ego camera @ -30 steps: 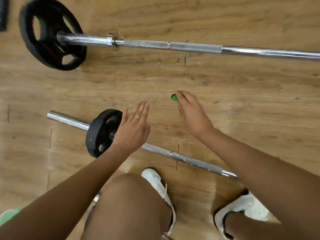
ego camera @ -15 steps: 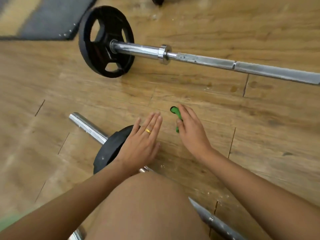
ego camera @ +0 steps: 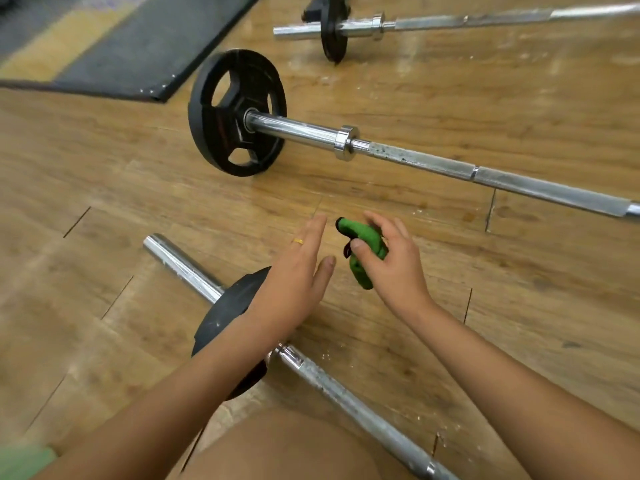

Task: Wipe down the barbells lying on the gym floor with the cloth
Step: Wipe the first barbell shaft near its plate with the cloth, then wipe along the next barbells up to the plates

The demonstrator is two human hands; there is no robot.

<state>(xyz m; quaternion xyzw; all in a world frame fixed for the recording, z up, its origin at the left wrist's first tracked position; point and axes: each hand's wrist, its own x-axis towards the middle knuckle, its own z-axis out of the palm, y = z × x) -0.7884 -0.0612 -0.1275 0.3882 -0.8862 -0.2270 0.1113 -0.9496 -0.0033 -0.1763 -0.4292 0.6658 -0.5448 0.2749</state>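
Three barbells lie on the wooden gym floor. The nearest barbell (ego camera: 349,393) runs from left of centre toward the bottom right, its black plate (ego camera: 225,317) partly hidden by my left forearm. A middle barbell (ego camera: 433,161) with a large black plate (ego camera: 235,112) crosses the centre, its shaft spotted with white residue. My right hand (ego camera: 391,261) holds a bunched green cloth (ego camera: 363,247) above the floor between these two bars. My left hand (ego camera: 298,275) hovers beside the cloth with straight fingers, a gold ring on one, touching nothing.
A third barbell (ego camera: 485,19) with a small black plate lies at the top right. A dark rubber mat (ego camera: 138,46) with a yellow stripe covers the top left floor. My bare knee (ego camera: 284,445) fills the bottom centre.
The view has tilted up, bringing the third barbell and mat into sight. My right hand has turned, showing more of the green cloth, and my left hand has drawn closer to it.
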